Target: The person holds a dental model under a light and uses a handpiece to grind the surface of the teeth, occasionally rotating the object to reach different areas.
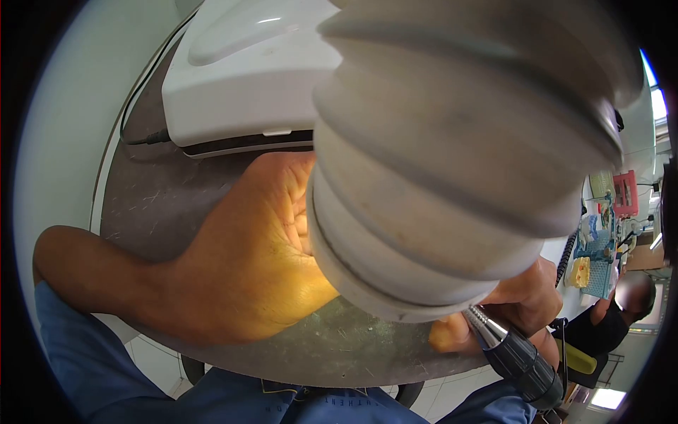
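Observation:
My left hand (247, 261) reaches in over the grey table, palm side partly turned up under yellow light. Its fingers curl inward, and their ends and anything in them are hidden behind a large white ribbed hood (438, 162). On the other side of the hood, my right hand (526, 300) has bent fingers around a black rotary handpiece (522, 364) with a tapered metal nose. The handpiece slants, its nose pointing up and left beneath the hood's rim. Its working tip is out of sight.
A white machine (244, 106) with a black cable stands at the back left of the scratched grey table (155, 205). Blue baskets (599, 275) and a red-pink container (626, 193) are at the far right, near another person (600, 332).

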`<state>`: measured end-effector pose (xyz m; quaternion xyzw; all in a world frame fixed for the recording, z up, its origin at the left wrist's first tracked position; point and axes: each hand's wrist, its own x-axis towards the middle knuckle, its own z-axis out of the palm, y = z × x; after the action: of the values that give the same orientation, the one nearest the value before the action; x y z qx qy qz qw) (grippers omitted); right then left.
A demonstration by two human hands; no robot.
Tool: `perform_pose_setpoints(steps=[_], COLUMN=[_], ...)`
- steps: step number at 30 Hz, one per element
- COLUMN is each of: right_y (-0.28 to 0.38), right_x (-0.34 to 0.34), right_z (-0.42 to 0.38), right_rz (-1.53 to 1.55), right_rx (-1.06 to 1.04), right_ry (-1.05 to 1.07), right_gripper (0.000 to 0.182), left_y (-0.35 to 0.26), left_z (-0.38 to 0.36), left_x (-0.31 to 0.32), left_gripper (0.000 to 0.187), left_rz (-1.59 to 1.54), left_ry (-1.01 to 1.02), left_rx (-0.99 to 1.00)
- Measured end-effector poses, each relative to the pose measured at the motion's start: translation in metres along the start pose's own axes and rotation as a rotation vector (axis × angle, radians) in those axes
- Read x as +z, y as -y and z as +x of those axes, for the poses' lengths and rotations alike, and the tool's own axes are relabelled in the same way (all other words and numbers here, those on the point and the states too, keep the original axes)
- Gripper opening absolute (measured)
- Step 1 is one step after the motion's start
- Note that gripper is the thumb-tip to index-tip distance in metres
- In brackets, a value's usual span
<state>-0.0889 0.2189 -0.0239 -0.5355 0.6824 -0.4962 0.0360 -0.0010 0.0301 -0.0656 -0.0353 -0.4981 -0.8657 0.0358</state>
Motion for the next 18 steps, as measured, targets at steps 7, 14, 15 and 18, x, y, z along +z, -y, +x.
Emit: perform_pose_setpoints(steps=[7, 14, 15, 18], right_y=[0.0, -0.002, -0.002, -0.001], right_x=[-0.006, -0.005, -0.005, -0.004], right_z=[-0.001, 0.001, 0.002, 0.003], right_rz=[0.033, 0.005, 0.008, -0.008], right_rx=[0.029, 0.001, -0.002, -0.019], right_ry=[0.045, 0.07, 0.082, 0.058], right_gripper=[0.032, 0.029, 0.029, 0.028], left_y=[-0.017, -0.034, -0.033, -0.03], left_z=[0.002, -0.001, 0.0, 0.001], left_x=[0.004, 0.021, 0.018, 0.01], left_gripper=[0.038, 0.036, 0.036, 0.034], left_rz=[0.366, 0.66, 0.658, 0.239], left_ry=[0.062, -0.029, -0.028, -0.002], left_rx=[0.171, 0.068, 0.066, -0.149])
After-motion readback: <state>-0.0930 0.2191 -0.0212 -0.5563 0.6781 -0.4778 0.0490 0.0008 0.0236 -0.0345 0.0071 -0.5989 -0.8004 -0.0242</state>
